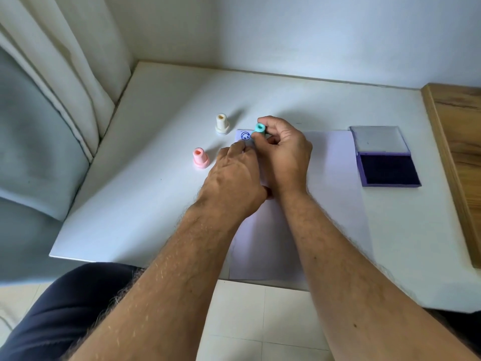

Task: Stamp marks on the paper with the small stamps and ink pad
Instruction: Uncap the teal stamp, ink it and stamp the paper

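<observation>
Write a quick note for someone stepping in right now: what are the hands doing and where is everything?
Right hand grips the teal stamp above the paper.
Left hand presses the paper's far left corner.
Cream stamp and pink stamp stand left of the paper; the ink pad lies open on the right.
Done: one smiley mark. Left: more marks.

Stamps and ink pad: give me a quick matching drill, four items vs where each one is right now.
Items:
1. teal stamp
2. cream stamp
3. pink stamp
4. ink pad

Places:
A. open, on the table right of the paper
B. upright on the table, nearer of the two left of the paper
C. pinched in the right hand over the paper's far left corner
D. upright on the table, just beyond the paper's far left corner

Pairs: 1-C, 2-D, 3-B, 4-A
</observation>
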